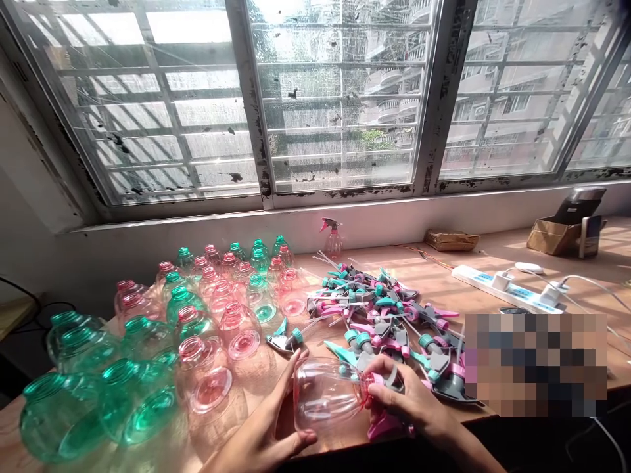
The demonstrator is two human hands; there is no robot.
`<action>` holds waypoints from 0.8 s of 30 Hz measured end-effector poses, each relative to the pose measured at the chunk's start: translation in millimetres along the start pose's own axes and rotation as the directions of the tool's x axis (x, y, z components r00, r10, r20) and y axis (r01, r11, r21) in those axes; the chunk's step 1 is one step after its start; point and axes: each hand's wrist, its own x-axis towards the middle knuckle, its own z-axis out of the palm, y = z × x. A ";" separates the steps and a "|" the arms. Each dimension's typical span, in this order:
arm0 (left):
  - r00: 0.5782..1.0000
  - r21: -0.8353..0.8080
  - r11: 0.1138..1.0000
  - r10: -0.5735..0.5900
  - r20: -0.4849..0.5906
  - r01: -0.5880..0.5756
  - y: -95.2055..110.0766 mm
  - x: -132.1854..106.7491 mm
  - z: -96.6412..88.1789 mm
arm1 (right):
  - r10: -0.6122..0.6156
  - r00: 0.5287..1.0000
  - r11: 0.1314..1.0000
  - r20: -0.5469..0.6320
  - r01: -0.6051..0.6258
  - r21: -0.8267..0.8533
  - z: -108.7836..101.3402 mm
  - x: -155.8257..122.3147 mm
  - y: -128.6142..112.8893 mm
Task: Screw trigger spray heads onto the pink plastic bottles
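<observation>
Left hand (270, 430) has a wide grip round the base end of a clear pink plastic bottle (325, 394), thumb below, fingers above. Right hand (401, 394) has a narrow grip at the neck, fingers on the pink collar of a trigger sprayer head (378, 379); can't tell if the thread is engaged. Bottle is tipped on its side, neck to the right, at the front edge of the counter (414, 265). Single teal-and-grey sprayer head (282, 339) lies just beyond the left fingertips. Behind the right hand: heap of loose sprayer heads (384, 305), pink, teal and grey, dip tubes pointing every way. Left of the hands: uncapped bottles upright in loose rows, big green bottles (140, 407) at the front left, pink bottles (207, 387) and more green mixed in behind. One complete spray bottle (334, 244) stands by the wall past the heap. Further right: white power strip (507, 289) with plugs in, shallow cardboard tray (451, 241), open cardboard box (549, 238). Barred windows (340, 98) run along the back, sun coming through.
</observation>
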 end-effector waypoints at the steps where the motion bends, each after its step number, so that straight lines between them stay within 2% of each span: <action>1: 1.000 0.017 1.000 0.003 -0.012 -0.003 -1.3 -0.3 0.3 | 0.001 1.000 1.000 -0.004 -0.001 0.003 0.0 0.2 0.4; 7: 0.998 -0.105 0.993 -0.041 0.045 0.046 -4.9 -3.1 0.8 | 0.041 0.999 0.998 -0.033 -0.040 0.045 -0.3 0.5 1.4; 12: 0.995 0.067 0.992 -0.103 -0.018 0.104 6.5 -2.5 -1.9 | 0.049 0.998 0.998 -0.039 -0.047 0.047 0.4 0.0 0.8; 16: 0.999 0.092 0.995 -0.031 -0.026 0.034 8.3 -0.9 0.0 | 0.038 0.999 0.998 -0.023 -0.037 0.051 0.8 0.0 0.8; 19: 1.000 0.034 0.999 0.003 -0.014 -0.003 4.3 -0.4 1.2 | 0.045 0.999 0.997 -0.017 -0.044 0.056 0.9 0.1 0.5; 22: 0.998 -0.044 0.998 -0.047 0.037 0.048 2.7 -2.0 0.0 | 0.051 0.999 0.997 -0.020 -0.049 0.062 0.9 0.2 0.0; 24: 0.994 0.021 0.994 -0.111 -0.006 0.111 4.2 -3.7 -1.5 | 0.056 0.998 0.997 -0.021 -0.055 0.059 0.9 0.4 -0.2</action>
